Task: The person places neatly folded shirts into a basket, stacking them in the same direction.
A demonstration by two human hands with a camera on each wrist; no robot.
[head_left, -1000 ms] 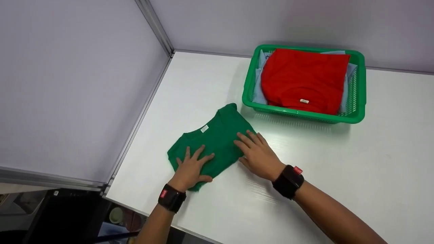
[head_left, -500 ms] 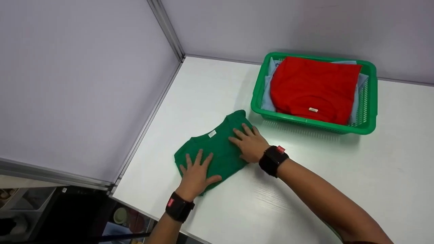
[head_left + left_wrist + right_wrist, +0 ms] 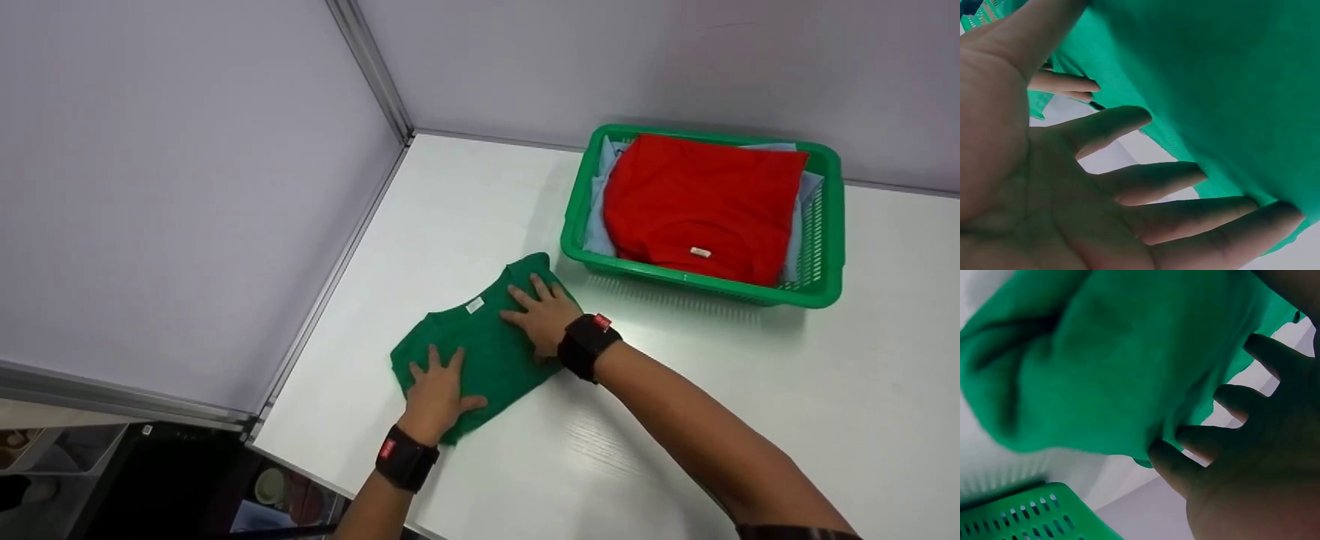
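Observation:
A folded green T-shirt [image 3: 480,341] lies on the white table [image 3: 675,420], its white neck label facing up. My left hand [image 3: 435,386] rests flat on the shirt's near left part, fingers spread and straight. My right hand [image 3: 541,313] lies flat on its far right part, fingers straight too. Both wrists wear black bands. The left wrist view shows my left hand [image 3: 1145,185] pressed against the green cloth [image 3: 1230,84]. In the right wrist view my right hand [image 3: 1224,433] touches the same green cloth [image 3: 1106,365].
A green plastic basket [image 3: 825,285] stands at the back right, holding a folded red shirt [image 3: 697,199] on top of light blue cloth [image 3: 600,217]. Grey partition walls [image 3: 187,187] close the left and back. The table edge runs near my left wrist.
My right hand has slid left and forward across the green shirt, further onto it. The left hand stays flat on the shirt's near part. The head view shifted slightly.

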